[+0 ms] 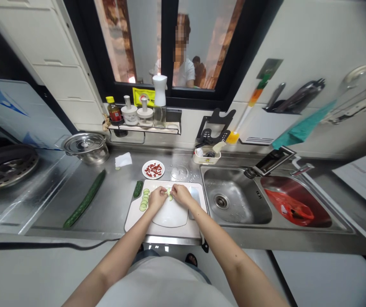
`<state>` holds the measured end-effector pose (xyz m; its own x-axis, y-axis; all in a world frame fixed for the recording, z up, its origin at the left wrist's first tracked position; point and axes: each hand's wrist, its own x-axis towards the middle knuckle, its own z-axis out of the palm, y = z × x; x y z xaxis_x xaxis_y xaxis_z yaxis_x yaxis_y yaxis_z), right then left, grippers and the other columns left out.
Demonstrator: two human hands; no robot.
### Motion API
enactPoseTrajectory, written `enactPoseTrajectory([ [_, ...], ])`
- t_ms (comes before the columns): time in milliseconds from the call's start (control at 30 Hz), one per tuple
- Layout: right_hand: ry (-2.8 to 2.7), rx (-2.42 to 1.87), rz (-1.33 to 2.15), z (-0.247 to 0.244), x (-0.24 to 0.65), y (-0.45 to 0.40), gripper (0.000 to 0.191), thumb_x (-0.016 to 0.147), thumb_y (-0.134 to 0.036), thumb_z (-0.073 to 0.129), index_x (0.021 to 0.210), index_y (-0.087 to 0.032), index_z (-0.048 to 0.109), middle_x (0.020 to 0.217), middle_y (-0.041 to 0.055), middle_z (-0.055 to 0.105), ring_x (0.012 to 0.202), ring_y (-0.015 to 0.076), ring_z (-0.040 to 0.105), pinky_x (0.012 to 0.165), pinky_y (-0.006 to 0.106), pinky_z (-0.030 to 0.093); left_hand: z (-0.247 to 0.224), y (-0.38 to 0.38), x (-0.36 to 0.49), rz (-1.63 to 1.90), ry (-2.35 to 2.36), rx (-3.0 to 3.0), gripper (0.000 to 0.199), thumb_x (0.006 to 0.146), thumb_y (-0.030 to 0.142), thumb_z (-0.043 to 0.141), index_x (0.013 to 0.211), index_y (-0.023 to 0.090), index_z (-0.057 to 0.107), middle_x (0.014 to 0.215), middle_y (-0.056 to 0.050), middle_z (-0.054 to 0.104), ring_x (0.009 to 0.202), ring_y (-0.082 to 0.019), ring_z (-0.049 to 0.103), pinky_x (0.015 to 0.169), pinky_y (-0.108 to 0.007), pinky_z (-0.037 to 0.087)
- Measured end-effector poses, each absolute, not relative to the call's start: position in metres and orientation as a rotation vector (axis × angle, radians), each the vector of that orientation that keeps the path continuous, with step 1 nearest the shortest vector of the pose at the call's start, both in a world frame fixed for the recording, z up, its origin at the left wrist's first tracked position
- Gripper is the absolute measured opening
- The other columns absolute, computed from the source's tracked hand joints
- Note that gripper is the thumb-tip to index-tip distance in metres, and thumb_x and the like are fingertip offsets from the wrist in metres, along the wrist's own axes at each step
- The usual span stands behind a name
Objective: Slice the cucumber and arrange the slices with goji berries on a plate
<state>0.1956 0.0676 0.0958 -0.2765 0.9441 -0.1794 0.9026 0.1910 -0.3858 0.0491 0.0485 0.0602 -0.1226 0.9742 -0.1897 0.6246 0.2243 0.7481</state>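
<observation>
Both hands meet over the far edge of a white plate (170,216) lying on the pale cutting board (134,214). My left hand (158,198) is closed in a pinch at small pale-green cucumber slices (169,192). From the other side, my right hand (180,195) pinches at the same slices; the fingertips nearly touch. A row of overlapping cucumber slices (144,199) lies on the board left of my left hand, beside a short cucumber piece (138,189). Right of the plate, a flat blade (194,197) is partly hidden by my right wrist.
A whole cucumber (85,199) and a lidded pot (88,147) stand left. Behind the board is a plate of red pieces (153,169). The sink (234,200) is right, with a red bag (293,207) in its second basin. A bottle shelf (144,128) hangs behind.
</observation>
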Motion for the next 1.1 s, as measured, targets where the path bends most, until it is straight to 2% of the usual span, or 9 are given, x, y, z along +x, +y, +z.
enactPoseTrajectory([
  [367, -2.441, -1.852, 0.611, 0.078, 0.193, 0.077, 0.015, 0.087, -0.022, 0.050, 0.092, -0.016, 0.063, 0.094, 0.0090, 0.067, 0.086, 0.0164, 0.057, 0.071, 0.023, 0.032, 0.061, 0.055, 0.055, 0.322, 1.981, 1.762, 0.016, 0.079, 0.027, 0.053, 0.090, 0.026, 0.064, 0.089, -0.001, 0.070, 0.090, -0.020, 0.062, 0.075, -0.029, 0.040],
  [800, -2.501, -1.818, 0.579, 0.070, 0.195, 0.078, 0.017, 0.089, -0.023, 0.049, 0.097, -0.015, 0.062, 0.100, 0.0104, 0.065, 0.094, 0.0175, 0.056, 0.078, 0.024, 0.034, 0.063, 0.052, 0.058, 0.285, 1.976, 1.890, 0.017, 0.084, 0.027, 0.050, 0.091, 0.023, 0.065, 0.093, -0.005, 0.067, 0.093, -0.021, 0.058, 0.081, -0.032, 0.037],
  [967, -2.496, -1.834, 0.558, 0.071, 0.196, 0.076, 0.018, 0.089, -0.027, 0.050, 0.099, -0.017, 0.061, 0.104, 0.0110, 0.063, 0.097, 0.0189, 0.054, 0.079, 0.025, 0.034, 0.061, 0.045, 0.055, 0.313, 1.944, 2.067, 0.020, 0.085, 0.026, 0.050, 0.099, 0.022, 0.064, 0.103, -0.007, 0.061, 0.102, -0.024, 0.050, 0.085, -0.034, 0.035],
  [1100, -2.475, -1.850, 0.549, 0.073, 0.197, 0.075, 0.018, 0.090, -0.027, 0.050, 0.100, -0.017, 0.061, 0.105, 0.0105, 0.063, 0.099, 0.0183, 0.053, 0.080, 0.025, 0.034, 0.061, 0.034, 0.054, 0.291, 1.789, 2.280, 0.025, 0.087, 0.021, 0.045, 0.104, 0.023, 0.063, 0.103, -0.008, 0.058, 0.102, -0.023, 0.047, 0.086, -0.035, 0.034],
])
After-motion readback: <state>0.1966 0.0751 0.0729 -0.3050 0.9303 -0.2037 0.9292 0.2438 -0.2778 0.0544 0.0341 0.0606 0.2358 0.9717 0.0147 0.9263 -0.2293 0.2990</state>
